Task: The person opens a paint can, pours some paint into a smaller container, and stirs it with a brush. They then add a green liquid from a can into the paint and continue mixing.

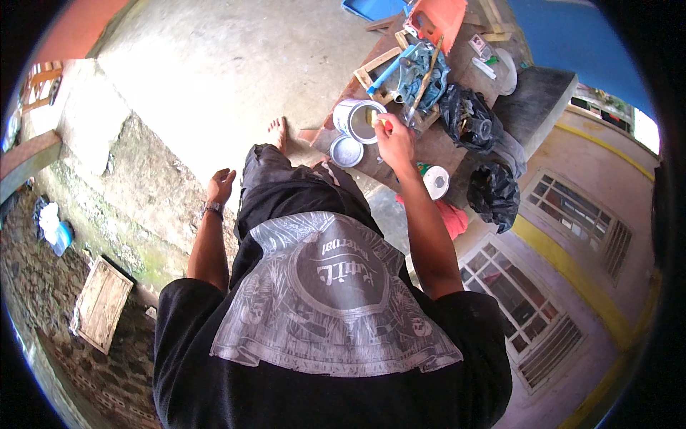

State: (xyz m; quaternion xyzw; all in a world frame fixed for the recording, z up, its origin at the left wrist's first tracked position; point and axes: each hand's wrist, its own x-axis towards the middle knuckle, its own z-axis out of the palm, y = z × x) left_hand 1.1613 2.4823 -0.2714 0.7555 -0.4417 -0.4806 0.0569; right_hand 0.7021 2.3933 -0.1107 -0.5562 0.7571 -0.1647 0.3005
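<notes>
The open paint can (363,120) stands near the front edge of the cluttered brown surface (443,146), and everything else is placed from it. The right hand (394,139) hovers just beside the can's rim, on the side toward the black bags, its fingers (382,121) pinched together on a small yellowish object (374,116). That object sits right at the can's rim; it is too small to tell what it is or which way its long axis runs. The can's mouth faces up and grey paint shows inside.

Just in front of the can, toward the person, lies its round lid (346,151), flat on the surface and touching or nearly touching the can. Behind the can lie a wooden frame (377,71), a blue tube (389,70) and a bluish rag (421,75), with a long thin stick (425,79) slanting across the rag. Farther behind the can is an orange container (437,20). To the can's right sit two black plastic bags (468,118), and a white tape roll (436,181) lies beyond the right forearm.

The left hand (220,184) hangs well apart from the can, off the surface, over the concrete floor (214,64); its fingers are loosely curled, apart, holding nothing. A bare foot (277,133) rests on the floor left of the can.
</notes>
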